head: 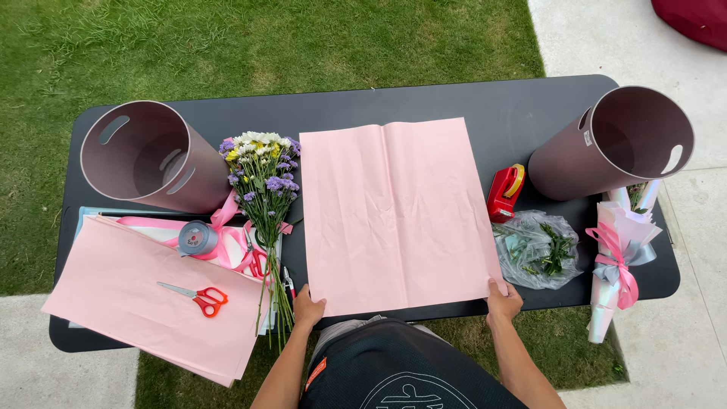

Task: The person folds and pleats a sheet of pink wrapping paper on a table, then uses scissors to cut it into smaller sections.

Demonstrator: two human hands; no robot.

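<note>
A black bench [454, 102] stands outdoors on grass beside pale paving. Your left hand [307, 309] and right hand [503, 300] each pinch a near corner of a pink tissue paper sheet [394, 212], grip closed on its edge. The sheet lies flat at the middle of the bench, creased down its centre. Just left of it lies a bunch of white, yellow and purple flowers [261, 170], then pink ribbon [227, 242], a tape roll [198, 238], and orange-handled scissors [198, 297] on a stack of pink paper [121, 288]. Right of the sheet sit a red tape dispenser [505, 192], a bag of green trimmings [538, 248] and a wrapped bouquet [619, 257]. Two mauve buckets [151, 155] lie tipped at the far corners.
</note>
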